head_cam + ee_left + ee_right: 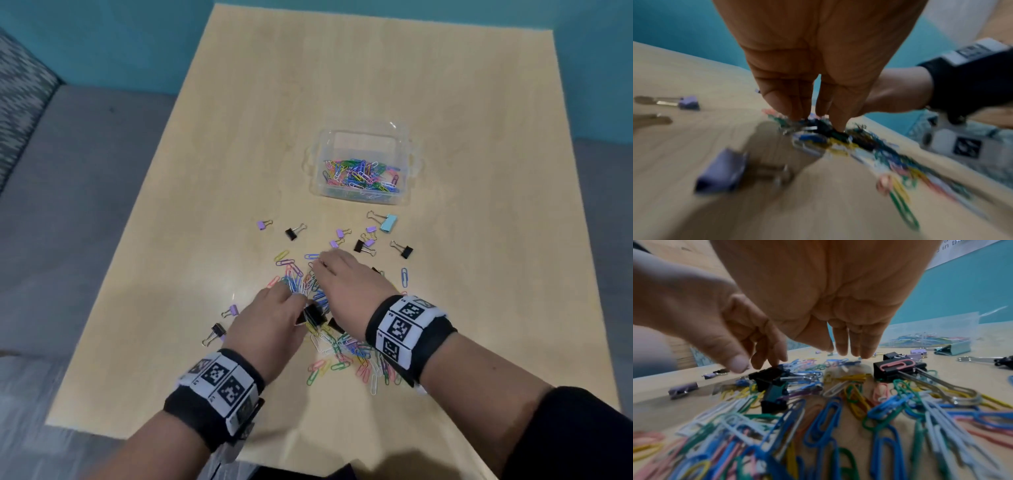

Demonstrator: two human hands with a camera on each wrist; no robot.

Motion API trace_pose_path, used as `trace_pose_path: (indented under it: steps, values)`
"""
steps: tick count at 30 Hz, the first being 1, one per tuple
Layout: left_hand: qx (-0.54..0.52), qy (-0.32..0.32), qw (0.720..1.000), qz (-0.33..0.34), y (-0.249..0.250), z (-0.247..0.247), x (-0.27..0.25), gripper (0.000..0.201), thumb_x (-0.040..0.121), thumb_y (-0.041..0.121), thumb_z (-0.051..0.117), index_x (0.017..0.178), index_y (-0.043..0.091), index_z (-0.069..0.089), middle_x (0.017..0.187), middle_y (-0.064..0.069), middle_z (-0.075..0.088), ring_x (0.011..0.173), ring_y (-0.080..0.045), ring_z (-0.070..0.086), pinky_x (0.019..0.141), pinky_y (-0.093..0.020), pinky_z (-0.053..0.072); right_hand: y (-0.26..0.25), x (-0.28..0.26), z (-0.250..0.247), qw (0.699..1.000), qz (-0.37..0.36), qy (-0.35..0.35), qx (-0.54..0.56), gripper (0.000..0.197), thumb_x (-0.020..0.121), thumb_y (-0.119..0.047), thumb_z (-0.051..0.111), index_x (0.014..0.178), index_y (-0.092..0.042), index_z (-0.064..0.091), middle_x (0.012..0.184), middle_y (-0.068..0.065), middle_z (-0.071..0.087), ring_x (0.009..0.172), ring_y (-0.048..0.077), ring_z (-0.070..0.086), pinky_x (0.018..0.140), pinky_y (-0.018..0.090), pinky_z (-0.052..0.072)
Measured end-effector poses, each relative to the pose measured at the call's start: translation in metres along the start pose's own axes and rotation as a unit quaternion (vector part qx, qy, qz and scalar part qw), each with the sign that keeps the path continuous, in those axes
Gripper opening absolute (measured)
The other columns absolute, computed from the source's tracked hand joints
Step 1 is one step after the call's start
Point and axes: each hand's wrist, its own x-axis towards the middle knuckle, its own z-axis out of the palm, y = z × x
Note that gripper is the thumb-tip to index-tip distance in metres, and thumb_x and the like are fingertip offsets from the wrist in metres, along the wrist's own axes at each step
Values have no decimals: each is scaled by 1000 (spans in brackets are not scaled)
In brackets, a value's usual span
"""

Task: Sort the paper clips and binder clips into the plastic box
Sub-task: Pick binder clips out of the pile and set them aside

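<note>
Teal walls are backing a pale wooden table point(239, 137), where a heap of coloured paper clips point(342, 353) is lying near the front edge. Farther off and to the right, the clear plastic box point(407, 154) is holding more paper clips, with binder clips point(363, 245) lying scattered just in front of it. The left hand point(267, 318) is reaching into the heap, fingertips point(795, 113) bunched on a black binder clip point(313, 313); whether they are gripping it I cannot tell. The right hand point(346, 284) is hovering over the heap, fingers point(855, 344) straight and close together, holding nothing.
</note>
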Motion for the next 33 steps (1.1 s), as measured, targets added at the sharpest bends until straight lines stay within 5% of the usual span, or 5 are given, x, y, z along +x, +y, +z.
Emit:
trace_pose_path:
  steps: [7,11,21,29,33]
  values:
    - [48,58,997,36,-3,13,-5,15,73,16,67,86,16,59,83,-3,56,72,-28,53,57,-39,49,-14,-19,11,999,-19,27,-37,31,74,-13,59,105,-15,56,106,5,57,98,31,49,73,41,45]
    - [-165,88,981,-55,-8,-2,-12,22,74,19,67,95,16,59,85,2,57,78,-20,55,70,-35,48,-24,-23,19,998,-31,27,-51,36,69,-16,67,104,-19,57,97,2,57,89,28,49,68,40,42]
    - [-723,-4,641,-257,-46,-42,-3,20,76,4,60,95,4,66,81,-17,65,63,-23,57,43,-24,36,-25,-13,8,995,-35,14,-91,22,66,-22,67,85,-17,56,88,3,54,83,27,47,67,39,41]
    - [-577,81,757,-295,-71,-48,-9,15,71,-4,65,80,8,68,63,-9,65,68,-28,57,73,-43,46,-79,-43,4,997,-75,4,36,20,70,-29,54,86,-18,48,78,4,57,73,27,52,63,37,45]
    - [-241,41,939,-243,-78,-47,-9,15,75,10,62,81,23,66,85,4,58,61,-16,63,60,-33,54,-110,-37,32,994,-109,-1,27,31,73,-27,58,99,-14,49,86,8,58,77,31,55,63,38,49]
